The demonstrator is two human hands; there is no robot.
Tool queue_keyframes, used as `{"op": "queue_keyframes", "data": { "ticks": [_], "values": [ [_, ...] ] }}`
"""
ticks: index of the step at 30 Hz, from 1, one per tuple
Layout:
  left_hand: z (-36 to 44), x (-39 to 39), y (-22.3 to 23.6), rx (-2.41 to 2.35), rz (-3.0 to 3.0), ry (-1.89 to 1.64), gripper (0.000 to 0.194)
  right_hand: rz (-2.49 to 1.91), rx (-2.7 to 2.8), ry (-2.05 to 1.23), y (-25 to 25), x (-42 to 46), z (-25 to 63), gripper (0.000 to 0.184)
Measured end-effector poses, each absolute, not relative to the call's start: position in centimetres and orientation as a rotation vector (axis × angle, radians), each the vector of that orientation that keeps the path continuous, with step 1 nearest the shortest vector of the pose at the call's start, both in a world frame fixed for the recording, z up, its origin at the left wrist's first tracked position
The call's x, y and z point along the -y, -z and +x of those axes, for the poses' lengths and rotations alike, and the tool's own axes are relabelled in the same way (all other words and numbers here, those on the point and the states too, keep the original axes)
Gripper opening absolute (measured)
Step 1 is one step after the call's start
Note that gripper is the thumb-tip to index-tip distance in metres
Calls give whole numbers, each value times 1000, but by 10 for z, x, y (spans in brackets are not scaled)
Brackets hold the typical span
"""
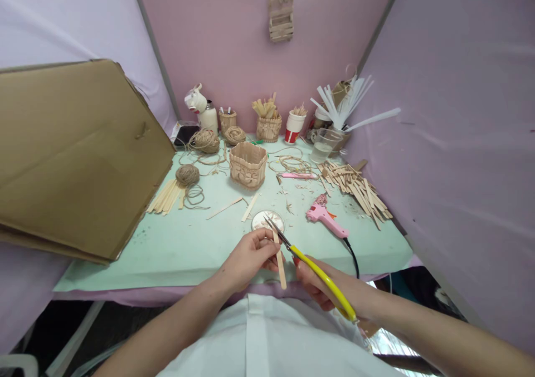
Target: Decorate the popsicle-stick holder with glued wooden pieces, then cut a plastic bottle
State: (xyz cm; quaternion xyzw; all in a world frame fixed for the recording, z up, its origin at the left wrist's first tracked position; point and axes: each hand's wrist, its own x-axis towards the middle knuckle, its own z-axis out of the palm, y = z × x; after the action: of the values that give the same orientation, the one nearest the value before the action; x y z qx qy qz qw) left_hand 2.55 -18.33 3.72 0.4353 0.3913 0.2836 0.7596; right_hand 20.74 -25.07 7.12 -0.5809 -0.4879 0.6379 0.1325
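Observation:
Between the thumb and fingers of my left hand point(254, 254) is a wooden craft stick point(281, 265), held slantwise near the table's front edge. My right hand point(320, 285) grips scissors point(321, 277) with yellow handles. Their metal blades are parted and reach to the upper end of the stick. Just beyond the blades lies a small round dish point(259, 221) with pale wood snippets in it. Two loose sticks point(249, 207) rest on the table close to the dish. Farther back stands a basket point(248, 168) built of craft sticks.
A pink glue gun point(326, 219) with a black cord lies at right, before a heap of craft sticks point(357, 190). Twine balls point(204, 141) sit back left. A large cardboard sheet point(75, 160) covers the left side. A plastic cup of liquid point(322, 148) stands back right.

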Motion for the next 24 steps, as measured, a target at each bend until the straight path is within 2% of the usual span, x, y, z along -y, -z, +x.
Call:
{"op": "queue_keyframes", "data": {
  "ticks": [4, 15, 24],
  "values": [
    [26, 183, -36, -856, 933, -627, 22, -1684, 1401, -1864, -68, 250, 209, 54],
    [26, 182, -36, -869, 903, -625, 26, -1767, 1459, -1844, -74, 248, 205, 62],
    [24, 181, -34, -844, 840, -585, 21, -1785, 1361, -1883, -74, 244, 202, 59]
  ]
}}
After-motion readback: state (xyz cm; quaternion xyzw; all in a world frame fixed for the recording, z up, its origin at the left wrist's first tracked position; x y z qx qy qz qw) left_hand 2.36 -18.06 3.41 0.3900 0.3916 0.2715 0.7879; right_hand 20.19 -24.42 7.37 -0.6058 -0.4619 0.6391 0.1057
